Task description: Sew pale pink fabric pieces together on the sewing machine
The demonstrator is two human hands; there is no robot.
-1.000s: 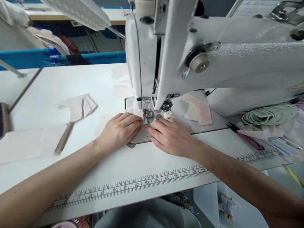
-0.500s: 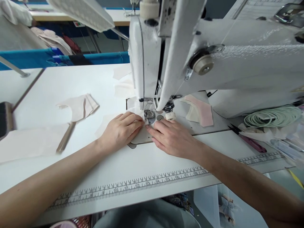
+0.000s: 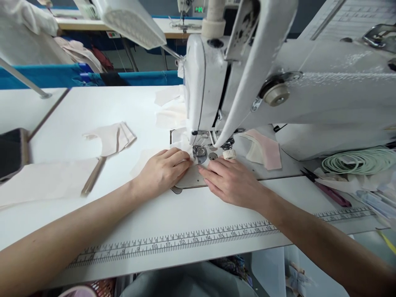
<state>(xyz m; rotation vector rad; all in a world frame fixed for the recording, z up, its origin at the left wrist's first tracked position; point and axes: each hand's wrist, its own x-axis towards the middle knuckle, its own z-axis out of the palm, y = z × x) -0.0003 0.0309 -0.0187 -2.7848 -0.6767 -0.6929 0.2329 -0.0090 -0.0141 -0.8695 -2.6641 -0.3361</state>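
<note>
My left hand rests left of the presser foot, its fingers drawn together and closed on a thin pale fabric piece. Much of that piece is hidden behind the hand and the machine head. On the right of the foot, my right hand lies over the metal bed plate with fingers slightly apart. Its index fingertip is close to the left fingertips, just in front of the foot. I see no cloth in its fingers; the thumb is hidden. The white sewing machine stands over both hands.
Pale cut pieces and a long pale strip lie on the left. Pink and cream pieces sit right of the needle. Purple-handled snippers and coiled green cord lie at right. A ruler runs along the front edge.
The whole view has shifted, so the machine and table appear further right. A slightly wider gap shows between my fingertips. Both hands otherwise keep nearly the same place by the presser foot.
</note>
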